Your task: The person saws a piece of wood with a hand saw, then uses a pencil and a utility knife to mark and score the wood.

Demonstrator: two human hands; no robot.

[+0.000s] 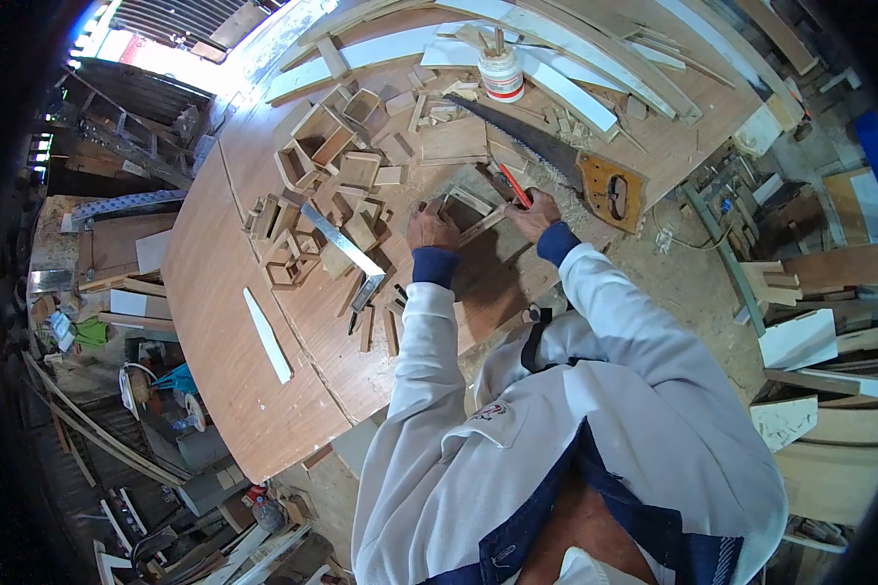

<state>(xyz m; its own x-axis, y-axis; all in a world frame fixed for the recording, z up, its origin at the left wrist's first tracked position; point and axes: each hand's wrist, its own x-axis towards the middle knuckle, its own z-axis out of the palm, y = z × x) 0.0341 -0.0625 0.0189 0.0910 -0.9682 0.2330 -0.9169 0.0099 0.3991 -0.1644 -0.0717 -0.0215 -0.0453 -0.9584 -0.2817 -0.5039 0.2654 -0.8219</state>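
Note:
My right hand (534, 215) is closed around a red pencil (514, 185), which sticks up past the fingers. My left hand (433, 227) has its fingers curled at the near end of a small pale wooden frame piece (471, 201), lying on a grey board. A narrow wooden strip (482, 227) runs between the two hands, its right end by my right fingers. Left of my left hand lies a metal try square (342, 242), across small wooden offcuts. A handsaw (610, 190) with a wooden handle rests beyond my right hand.
Several small wooden box frames (307, 161) cluster at the left on the round-edged wooden table (210, 341). A white glue tub (501, 76) holding sticks stands at the back, near long white-faced boards (361, 60). A white pointed strip (266, 334) lies at the left. Timber is stacked at the right.

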